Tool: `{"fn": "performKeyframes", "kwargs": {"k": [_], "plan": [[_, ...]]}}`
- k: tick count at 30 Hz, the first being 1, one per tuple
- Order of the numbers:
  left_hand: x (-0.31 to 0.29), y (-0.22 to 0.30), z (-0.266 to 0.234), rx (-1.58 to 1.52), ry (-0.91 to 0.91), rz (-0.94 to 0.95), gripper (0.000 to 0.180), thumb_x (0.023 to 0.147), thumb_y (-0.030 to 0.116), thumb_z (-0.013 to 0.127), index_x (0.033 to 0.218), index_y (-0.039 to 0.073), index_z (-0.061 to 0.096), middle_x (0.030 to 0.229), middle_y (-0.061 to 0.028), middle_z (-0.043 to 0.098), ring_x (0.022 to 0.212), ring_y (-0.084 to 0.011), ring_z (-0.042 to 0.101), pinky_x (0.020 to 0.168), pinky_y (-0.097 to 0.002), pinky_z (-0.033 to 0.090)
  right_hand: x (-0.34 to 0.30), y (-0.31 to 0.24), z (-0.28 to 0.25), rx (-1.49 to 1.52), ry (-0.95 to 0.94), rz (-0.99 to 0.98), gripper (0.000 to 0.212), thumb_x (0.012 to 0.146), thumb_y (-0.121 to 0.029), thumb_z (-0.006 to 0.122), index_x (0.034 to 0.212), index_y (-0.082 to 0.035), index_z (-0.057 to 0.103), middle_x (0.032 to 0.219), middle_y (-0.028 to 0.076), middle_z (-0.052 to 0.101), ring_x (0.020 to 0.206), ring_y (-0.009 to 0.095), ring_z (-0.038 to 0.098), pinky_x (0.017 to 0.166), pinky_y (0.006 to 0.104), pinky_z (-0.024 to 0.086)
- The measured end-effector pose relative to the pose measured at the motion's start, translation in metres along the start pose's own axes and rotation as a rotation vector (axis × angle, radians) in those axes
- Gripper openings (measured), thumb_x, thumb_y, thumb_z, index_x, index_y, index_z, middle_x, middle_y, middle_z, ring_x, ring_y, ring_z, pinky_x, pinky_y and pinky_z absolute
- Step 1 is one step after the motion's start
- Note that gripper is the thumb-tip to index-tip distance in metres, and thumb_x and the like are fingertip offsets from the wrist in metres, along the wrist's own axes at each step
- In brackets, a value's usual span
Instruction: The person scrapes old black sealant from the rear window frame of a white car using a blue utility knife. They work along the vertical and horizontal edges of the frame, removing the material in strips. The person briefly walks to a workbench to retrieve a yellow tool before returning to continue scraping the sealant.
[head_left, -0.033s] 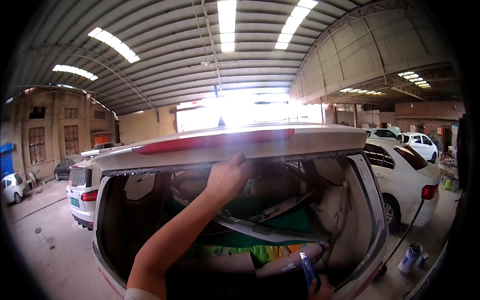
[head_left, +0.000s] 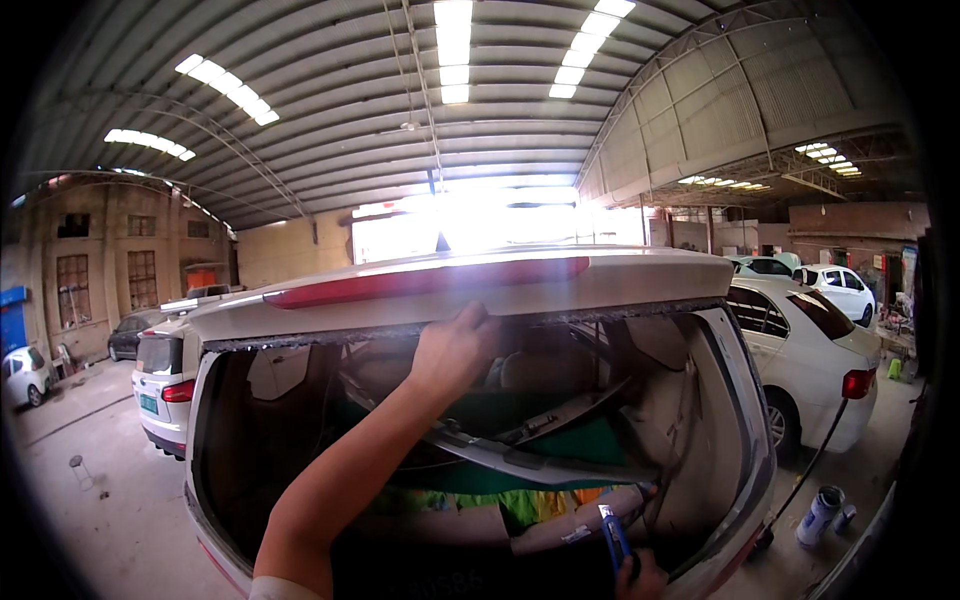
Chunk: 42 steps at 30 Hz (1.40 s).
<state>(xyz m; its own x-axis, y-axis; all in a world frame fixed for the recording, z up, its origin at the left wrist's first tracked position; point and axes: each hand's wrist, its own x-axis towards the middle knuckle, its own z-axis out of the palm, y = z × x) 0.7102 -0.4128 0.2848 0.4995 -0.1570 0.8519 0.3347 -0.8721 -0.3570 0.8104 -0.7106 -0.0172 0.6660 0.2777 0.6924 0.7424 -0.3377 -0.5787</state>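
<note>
My left hand (head_left: 455, 350) is raised to the top edge of a car's rear window opening, its fingers closed together against the rough dark strip (head_left: 640, 312) there. Whatever those fingers pinch, if anything, is hidden. Low on the right, my right hand (head_left: 643, 577) grips a blue utility knife (head_left: 615, 535), blade end pointing up. The white tailgate (head_left: 650, 275) has a long red light (head_left: 430, 283) across its top. No glass shows in the opening, and its edge looks ragged.
Inside the car lie a long grey trim piece (head_left: 530, 463), a beige roll-like part (head_left: 580, 520) and green and orange material (head_left: 530, 503). White cars stand on the left (head_left: 165, 385) and right (head_left: 815, 350). A blue-and-white canister (head_left: 820, 515) stands on the floor.
</note>
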Motion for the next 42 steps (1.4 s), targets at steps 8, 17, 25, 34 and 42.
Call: {"fn": "performKeyframes", "kwargs": {"k": [8,17,25,34,42], "plan": [[0.002,-0.007,0.008,0.036,0.103,0.181,0.007,0.073,0.010,0.058,0.078,0.006,0.055,0.081,-0.0085,0.050,0.072,-0.0268,0.059,0.055,-0.0392,0.050,-0.001,0.006,0.003,0.014,-0.008,-0.020,0.019,0.088,-0.018,0.055,0.099,-0.003,0.059,0.075,0.022,0.061,0.067,0.041,0.059,0.062,0.0468,0.048],[0.002,-0.011,0.005,0.075,-0.002,0.216,0.008,0.073,0.011,0.059,0.080,0.009,0.058,0.082,-0.0087,0.051,0.069,-0.0262,0.060,0.055,-0.0384,0.050,-0.004,0.010,0.006,-0.045,-0.010,0.024,0.022,0.088,-0.022,0.054,0.102,-0.005,0.060,0.077,0.022,0.062,0.068,0.041,0.061,0.063,0.0476,0.049],[0.009,-0.003,0.003,0.076,0.049,0.200,0.009,0.071,0.012,0.062,0.079,0.009,0.059,0.084,-0.0079,0.052,0.064,-0.0258,0.061,0.054,-0.0376,0.051,-0.001,0.010,0.003,0.010,-0.011,-0.009,0.024,0.090,-0.023,0.052,0.103,-0.004,0.060,0.079,0.022,0.063,0.069,0.041,0.062,0.063,0.0462,0.050],[0.012,-0.005,0.004,0.165,0.019,0.317,0.008,0.070,0.007,0.059,0.075,0.004,0.054,0.080,-0.0078,0.050,0.069,-0.0228,0.059,0.054,-0.0332,0.051,0.000,0.006,0.008,0.055,-0.041,0.050,0.014,0.086,-0.015,0.055,0.091,-0.001,0.056,0.070,0.018,0.059,0.064,0.038,0.060,0.060,0.0439,0.047],[0.015,-0.009,0.003,0.191,0.013,0.405,0.010,0.069,0.007,0.059,0.077,0.003,0.055,0.081,-0.0081,0.049,0.075,-0.0204,0.058,0.058,-0.0300,0.053,-0.001,0.023,0.016,0.026,-0.028,0.009,0.013,0.086,-0.014,0.054,0.090,-0.001,0.056,0.070,0.018,0.059,0.063,0.038,0.061,0.059,0.0434,0.048]]}}
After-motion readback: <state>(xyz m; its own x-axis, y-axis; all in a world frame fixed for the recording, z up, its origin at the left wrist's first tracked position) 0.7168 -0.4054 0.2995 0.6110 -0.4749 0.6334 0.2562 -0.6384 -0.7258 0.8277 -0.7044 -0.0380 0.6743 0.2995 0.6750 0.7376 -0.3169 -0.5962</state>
